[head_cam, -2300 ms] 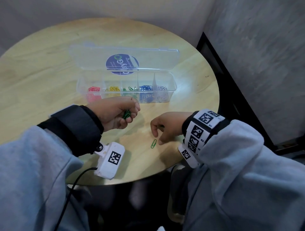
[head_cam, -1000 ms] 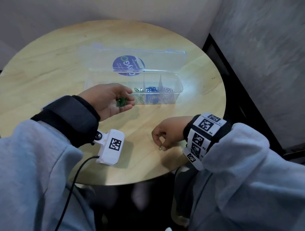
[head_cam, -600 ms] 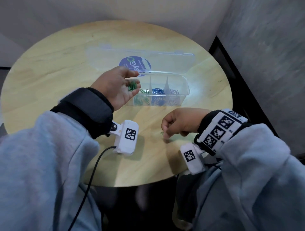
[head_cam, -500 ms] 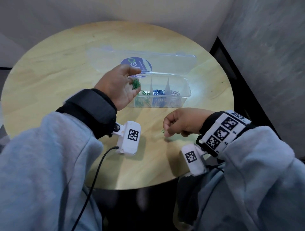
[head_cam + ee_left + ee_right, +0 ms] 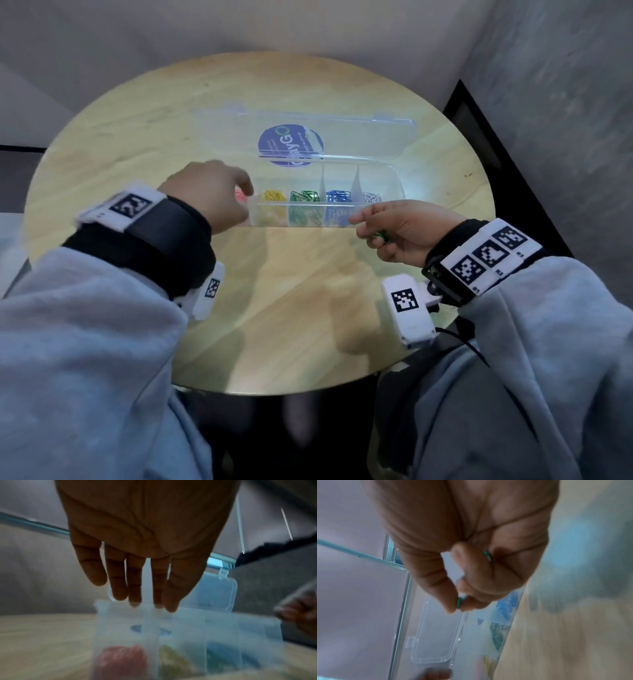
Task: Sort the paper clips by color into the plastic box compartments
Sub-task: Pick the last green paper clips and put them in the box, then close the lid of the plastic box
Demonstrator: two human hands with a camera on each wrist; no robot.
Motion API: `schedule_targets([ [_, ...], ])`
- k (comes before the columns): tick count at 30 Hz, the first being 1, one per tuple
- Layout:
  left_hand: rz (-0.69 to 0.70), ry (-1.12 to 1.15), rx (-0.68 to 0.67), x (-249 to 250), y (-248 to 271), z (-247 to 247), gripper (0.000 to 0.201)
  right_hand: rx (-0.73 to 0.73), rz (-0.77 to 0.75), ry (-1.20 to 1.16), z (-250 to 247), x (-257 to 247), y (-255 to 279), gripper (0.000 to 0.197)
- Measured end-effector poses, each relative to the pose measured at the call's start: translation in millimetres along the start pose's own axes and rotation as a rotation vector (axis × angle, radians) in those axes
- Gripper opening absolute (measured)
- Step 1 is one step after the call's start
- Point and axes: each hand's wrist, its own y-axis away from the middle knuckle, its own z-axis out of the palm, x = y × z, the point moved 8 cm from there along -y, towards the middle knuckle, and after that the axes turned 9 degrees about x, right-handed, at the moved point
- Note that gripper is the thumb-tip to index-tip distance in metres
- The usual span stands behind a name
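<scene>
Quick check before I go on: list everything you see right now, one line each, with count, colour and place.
table: one, light wood, round, under everything.
box: one, clear plastic, mid-table, divided into compartments.
lid: one, clear with a blue round sticker, open, lying behind the box.
red clips: small pile, leftmost compartment, partly hidden by the left hand.
yellow clips: small pile, next compartment to the right.
green clips: small pile, middle compartment.
blue clips: small pile, right of the green.
silver clips: small pile, rightmost compartment.
held clip: green; at least one, pinched by the right hand.
left hand: fingers straight, over the box's left end.
right hand: near the box's right front corner.
</scene>
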Motion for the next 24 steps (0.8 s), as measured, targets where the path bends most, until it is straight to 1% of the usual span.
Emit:
schedule_targets([
  [2, 0.017, -0.083, -0.027, -5.4, 5.1, 7.2, 0.032, 0.022, 0.006, -0.122, 3.6, -5.5, -0.3, 0.021],
  [5, 0.084, -0.115, -0.02, -3.4, 7.8, 8.3, 0.029, 0.038, 0.019, -0.346, 12.6, -13.8, -0.8, 0.025],
  [8, 0.086, -0.07, -0.088, -3.5, 13.5, 15.1, 0.029, 0.037, 0.033, -0.576, 20.1, -21.7, 0.0, 0.023],
  [11, 0.078, -0.035, -0.144, -7.3, 20.6, 18.4, 0.027, 0.023, 0.01, -0.677, 26.4, -29.8, 1.3, 0.021],
  [14, 0.088, -0.03, -0.172, -11.8, 28.9, 16.3, 0.021, 0.013, -0.009, -0.665, 34.4, -33.9, -1.2, 0.022],
  [17, 0.112, -0.033, -0.192, -14.9, 38.3, 16.0, 0.017, 0.012, -0.009, -0.576, 46.4, -35.7, -4.9, 0.026],
  [24, 0.136, -0.001, -0.251, -16.7, 50.2, 14.9, 0.024, 0.005, -0.024, -0.318, 73.5, -35.6, -7.2, 0.032],
])
